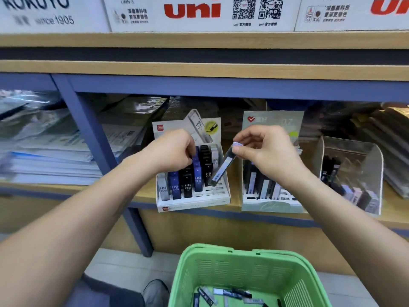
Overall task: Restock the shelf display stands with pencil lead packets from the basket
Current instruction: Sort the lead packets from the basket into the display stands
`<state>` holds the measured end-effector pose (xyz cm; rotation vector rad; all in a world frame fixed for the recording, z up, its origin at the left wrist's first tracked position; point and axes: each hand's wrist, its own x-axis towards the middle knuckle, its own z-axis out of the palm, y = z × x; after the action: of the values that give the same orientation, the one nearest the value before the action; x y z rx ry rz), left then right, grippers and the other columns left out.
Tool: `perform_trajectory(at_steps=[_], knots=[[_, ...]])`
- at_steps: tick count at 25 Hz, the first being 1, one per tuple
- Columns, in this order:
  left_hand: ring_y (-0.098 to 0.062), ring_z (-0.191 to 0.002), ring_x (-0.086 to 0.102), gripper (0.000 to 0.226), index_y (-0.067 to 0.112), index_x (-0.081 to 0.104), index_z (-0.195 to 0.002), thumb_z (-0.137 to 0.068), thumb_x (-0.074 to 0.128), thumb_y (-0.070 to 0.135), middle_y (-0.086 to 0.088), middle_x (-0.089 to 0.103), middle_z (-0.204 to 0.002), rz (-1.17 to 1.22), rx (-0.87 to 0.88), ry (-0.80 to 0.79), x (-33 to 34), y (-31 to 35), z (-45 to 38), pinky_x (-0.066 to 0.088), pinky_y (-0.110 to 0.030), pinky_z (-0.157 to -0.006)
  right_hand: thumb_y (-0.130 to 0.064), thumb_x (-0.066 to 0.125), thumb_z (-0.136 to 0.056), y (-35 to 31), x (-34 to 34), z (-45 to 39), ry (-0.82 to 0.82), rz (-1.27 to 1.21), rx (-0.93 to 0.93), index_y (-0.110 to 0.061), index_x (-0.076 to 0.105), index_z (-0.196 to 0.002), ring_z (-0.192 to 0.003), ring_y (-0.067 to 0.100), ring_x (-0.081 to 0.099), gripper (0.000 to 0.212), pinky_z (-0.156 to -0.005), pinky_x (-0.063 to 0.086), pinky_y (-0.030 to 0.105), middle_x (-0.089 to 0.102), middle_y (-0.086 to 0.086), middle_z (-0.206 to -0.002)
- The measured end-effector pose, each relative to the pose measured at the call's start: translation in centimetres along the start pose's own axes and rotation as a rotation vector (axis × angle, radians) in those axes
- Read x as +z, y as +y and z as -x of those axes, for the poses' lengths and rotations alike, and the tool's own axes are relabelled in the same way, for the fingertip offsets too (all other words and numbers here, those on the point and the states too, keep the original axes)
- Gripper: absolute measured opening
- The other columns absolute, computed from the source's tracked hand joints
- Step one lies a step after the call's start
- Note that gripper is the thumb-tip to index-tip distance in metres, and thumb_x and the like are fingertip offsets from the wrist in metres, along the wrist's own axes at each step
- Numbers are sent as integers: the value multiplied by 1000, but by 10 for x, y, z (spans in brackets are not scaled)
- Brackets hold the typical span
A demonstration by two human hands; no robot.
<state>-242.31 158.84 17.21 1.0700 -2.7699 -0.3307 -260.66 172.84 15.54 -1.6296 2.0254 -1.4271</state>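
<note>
A white cardboard display stand [200, 202] sits on the wooden shelf, its slots holding several grey, blue and black HB 0.5 lead packets. My left hand [171, 150] reaches into the stand's back rows, its fingers curled around packets there. My right hand [263, 147] pinches the top end of one black lead packet [222, 168], which hangs tilted over the right side of that stand. A second pale green stand [273, 206] to the right holds several more packets. The green plastic basket [240, 265] below contains several loose packets [230, 294].
A clear acrylic bin [367, 156] with several packets stands at the right of the shelf. Stacks of paper in plastic sleeves [48, 156] fill the left bay behind a blue upright post [88, 134]. A shoe [156, 292] is on the floor beside the basket.
</note>
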Motion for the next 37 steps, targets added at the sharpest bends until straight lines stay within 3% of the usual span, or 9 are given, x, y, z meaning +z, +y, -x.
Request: perform_trajectory(at_steps=[4, 11, 15, 18, 21, 24, 31, 33, 37], knots=[[-19, -98, 66, 23, 18, 74, -110, -88, 70, 22, 1, 73, -106, -122, 67, -44, 6, -21, 9, 55, -37, -87, -17, 77, -88, -6, 12, -4, -51, 117, -45, -23, 75, -94, -83, 9, 67, 9, -82, 59, 38, 71, -9, -85], [-12, -107, 63, 30, 20, 68, -125, -95, 64, 23, 4, 68, -122, 6, 297, 41, 14, 44, 0, 51, -26, -90, -8, 76, -88, 2, -52, -5, 38, 12, 93, -17, 76, -90, -80, 28, 72, 10, -77, 62, 46, 75, 7, -85], [-21, -120, 58, 35, 15, 63, -130, -96, 59, 16, -2, 62, -133, -64, 414, -12, 30, 82, -15, 49, -40, -101, -4, 76, -87, 17, -85, 3, 103, -3, 134, -11, 74, -92, -73, 27, 71, 9, -76, 63, 47, 73, 12, -84], [-25, -133, 48, 42, 12, 57, -138, -96, 52, 8, -2, 52, -146, -145, 479, -59, 40, 98, -22, 42, -41, -108, -4, 75, -87, 26, -107, 7, 140, 14, 163, -7, 72, -96, -76, 28, 71, 10, -73, 62, 39, 73, 15, -88], [-23, -134, 47, 45, 13, 56, -139, -97, 45, 3, 0, 48, -149, -139, 488, -51, 47, 107, -29, 42, -41, -108, -9, 78, -85, 40, -117, 9, 170, 171, 151, -13, 73, -91, -79, 27, 72, 8, -77, 62, 43, 74, 6, -83], [-26, -128, 52, 38, 10, 59, -134, -100, 41, 13, -5, 55, -141, -103, 477, 3, 51, 112, -40, 44, -43, -105, -16, 79, -85, 53, -119, 8, 190, 288, 133, -16, 75, -93, -84, 16, 69, 9, -83, 59, 45, 73, -2, -86], [-26, -123, 56, 38, 14, 55, -135, -104, 42, 31, -6, 58, -138, -92, 455, -111, 62, 128, -54, 48, -44, -102, -10, 77, -87, 77, -116, -2, 144, 254, 132, -24, 72, -93, -88, 17, 69, 16, -85, 58, 39, 74, -2, -90], [-25, -126, 54, 39, 17, 52, -140, -103, 46, 29, -4, 57, -141, -59, 438, -126, 59, 127, -55, 46, -42, -105, -7, 75, -87, 78, -116, -2, 119, 255, 133, -25, 72, -94, -89, 15, 68, 20, -84, 58, 35, 73, -3, -91], [-17, -139, 45, 60, 22, 42, -151, -95, 46, 2, 1, 47, -153, 37, 353, -113, 38, 121, -56, 38, -29, -113, -7, 74, -87, 77, -113, -1, 80, 265, 120, -26, 72, -93, -85, 10, 67, 21, -75, 52, 20, 72, -6, -89]])
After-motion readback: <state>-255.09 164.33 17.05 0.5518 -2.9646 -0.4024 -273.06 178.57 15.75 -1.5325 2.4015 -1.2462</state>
